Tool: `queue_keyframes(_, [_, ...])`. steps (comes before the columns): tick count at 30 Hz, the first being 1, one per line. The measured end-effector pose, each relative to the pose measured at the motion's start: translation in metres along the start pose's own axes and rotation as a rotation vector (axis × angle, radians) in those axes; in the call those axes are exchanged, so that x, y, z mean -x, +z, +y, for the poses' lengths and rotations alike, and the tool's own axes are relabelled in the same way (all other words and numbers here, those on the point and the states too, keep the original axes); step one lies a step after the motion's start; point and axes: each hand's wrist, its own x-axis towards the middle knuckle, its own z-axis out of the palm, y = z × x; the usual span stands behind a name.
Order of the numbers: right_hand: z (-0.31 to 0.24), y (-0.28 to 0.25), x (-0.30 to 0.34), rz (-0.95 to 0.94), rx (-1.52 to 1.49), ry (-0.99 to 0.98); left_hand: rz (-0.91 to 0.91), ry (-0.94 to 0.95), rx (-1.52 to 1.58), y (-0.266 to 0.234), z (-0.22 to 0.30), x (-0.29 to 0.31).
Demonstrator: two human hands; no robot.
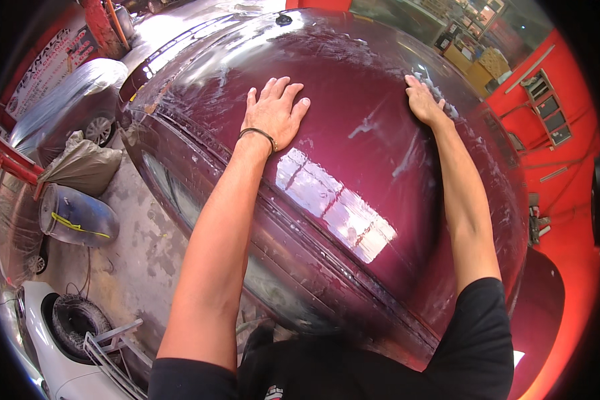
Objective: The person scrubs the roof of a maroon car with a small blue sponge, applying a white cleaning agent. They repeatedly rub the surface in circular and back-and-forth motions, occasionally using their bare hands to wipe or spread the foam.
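A dark maroon car roof (340, 113) fills the middle, glossy and wet, with whitish streaks and smears over it. My left hand (275, 115) lies flat on the roof with its fingers spread and nothing in it; a dark band circles the wrist. Farther right, my right hand (425, 101) rests on the roof beside a patch of white suds (433, 85). Its fingers are close together and bent over the surface. Whatever may lie under that palm is hidden.
Along the car's near side runs a roof rail (327, 250). At left stand a plastic-covered car (67, 93), a filled sack (83, 163) and a blue drum (80, 215). A white car body (53, 360) with a tire (77, 320) is lower left. A red wall (567, 180) stands at right.
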Motion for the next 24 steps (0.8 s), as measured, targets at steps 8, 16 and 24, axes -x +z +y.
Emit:
queue_keyframes(8, [-0.08, -0.019, 0.179, -0.211, 0.11, -0.519, 0.046, -0.077, -0.096, -0.012, -0.033, 0.008])
queue_keyframes(16, [0.139, -0.014, 0.037, -0.005, 0.05, 0.089, 0.05, 0.041, -0.044, 0.018, 0.0, -0.005])
queue_keyframes(24, [-0.029, -0.021, 0.248, -0.212, 0.037, -0.482, 0.165, 0.018, -0.264, 0.017, -0.069, 0.001])
